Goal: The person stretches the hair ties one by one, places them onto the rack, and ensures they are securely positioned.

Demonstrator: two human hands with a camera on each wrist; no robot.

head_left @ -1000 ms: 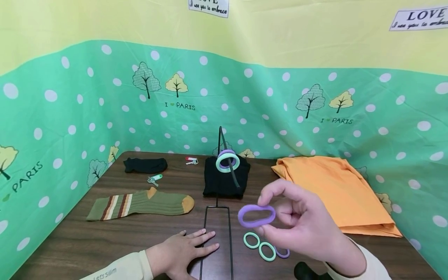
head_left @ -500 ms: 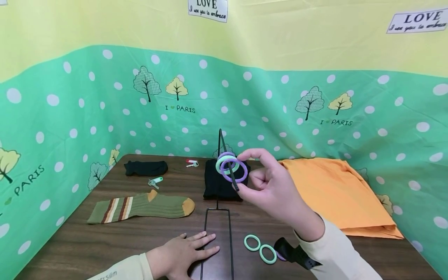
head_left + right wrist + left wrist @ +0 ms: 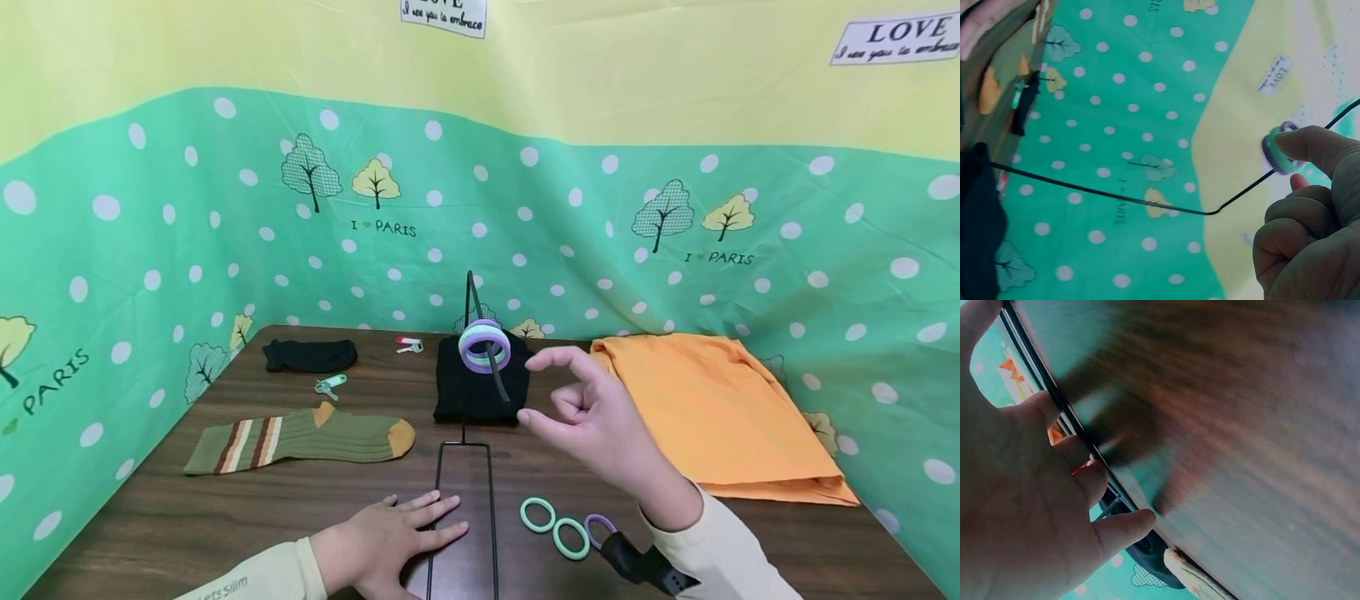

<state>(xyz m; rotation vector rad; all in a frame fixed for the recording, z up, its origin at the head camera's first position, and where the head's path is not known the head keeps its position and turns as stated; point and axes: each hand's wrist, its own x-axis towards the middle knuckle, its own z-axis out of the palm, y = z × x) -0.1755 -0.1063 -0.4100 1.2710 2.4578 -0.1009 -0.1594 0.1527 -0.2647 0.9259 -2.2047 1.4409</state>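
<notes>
From the head view we see our right hand (image 3: 600, 421) raised over the middle of the table (image 3: 225, 508), empty, thumb and forefinger spread apart and the other fingers loosely curled, just right of the black wire stand (image 3: 468, 433). On the stand's slanted arm sit the stacked rings (image 3: 484, 347), a purple one in front of a green one, clear of our fingertips. Our left hand (image 3: 390, 542) lies flat and open at the near edge, fingers resting on the stand's wire base.

The left wrist view adds what the head view cannot: the wire (image 3: 1066, 419) runs under those straight fingers (image 3: 1094, 478), pressed to the wood. The right wrist view shows the rings (image 3: 1279, 150) just beyond our forefinger's tip; whether they touch is unclear there.

Near right on the table lie three loose rings (image 3: 566, 527), two green and one purple. A striped sock (image 3: 300, 437) lies left, an orange cloth (image 3: 720, 408) right.
</notes>
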